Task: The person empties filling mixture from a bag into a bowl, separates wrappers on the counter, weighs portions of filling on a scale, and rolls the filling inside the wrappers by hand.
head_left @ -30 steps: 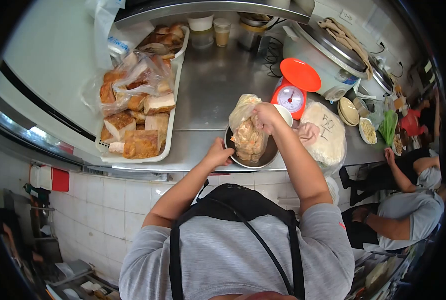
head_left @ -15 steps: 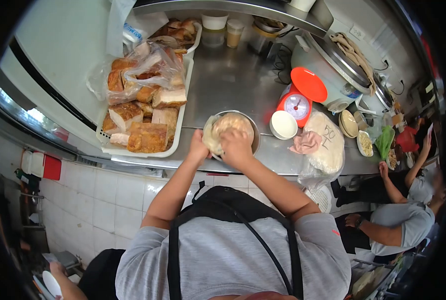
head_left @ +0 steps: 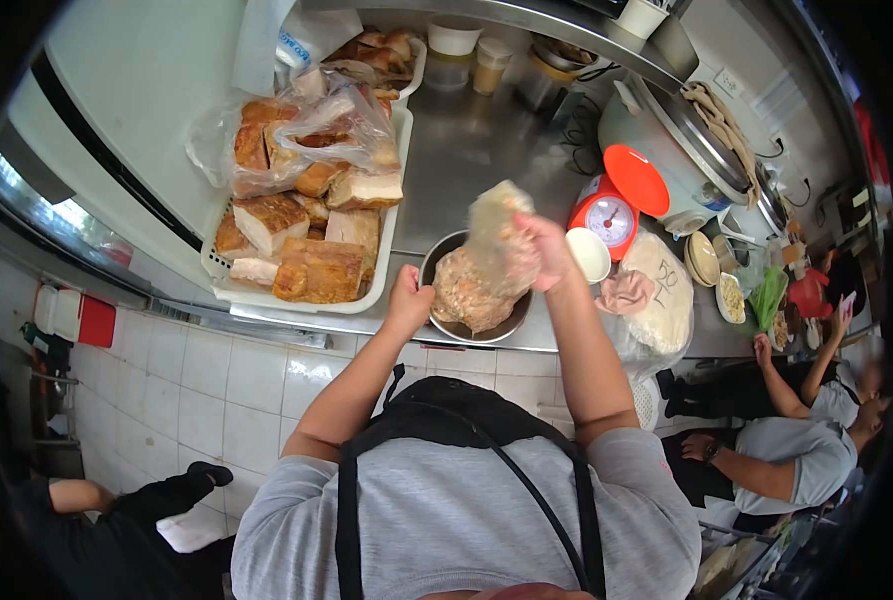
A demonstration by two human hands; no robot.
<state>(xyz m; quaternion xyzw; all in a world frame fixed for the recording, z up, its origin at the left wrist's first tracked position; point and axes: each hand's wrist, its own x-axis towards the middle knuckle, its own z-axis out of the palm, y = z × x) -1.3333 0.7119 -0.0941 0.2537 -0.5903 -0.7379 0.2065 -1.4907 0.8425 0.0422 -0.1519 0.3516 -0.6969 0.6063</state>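
A metal bowl (head_left: 476, 333) with a lump of chopped filling (head_left: 466, 292) in it stands at the counter's front edge. My left hand (head_left: 408, 300) grips the bowl's left rim. Raised over the bowl's right side, my right hand (head_left: 541, 250) is closed on a clear plastic bag (head_left: 496, 222) smeared with filling. A small white bowl (head_left: 588, 255) sits just right of that hand, beside a red kitchen scale (head_left: 608, 218). Farther right lie a pink crumpled cloth or bag (head_left: 626, 292) and a large marked bag (head_left: 661, 290).
A white tray (head_left: 398, 200) of roasted meat pieces fills the counter's left side. Cups (head_left: 490, 66) stand at the back, under a metal shelf (head_left: 526, 18). A large lidded pot (head_left: 656, 130) is at the back right. Other people (head_left: 786, 450) are at the right and lower left.
My right hand has lifted the bag from the bowl, leaving the filling more exposed. My left hand stays at the rim. At lower left, another person's leg has come into view.
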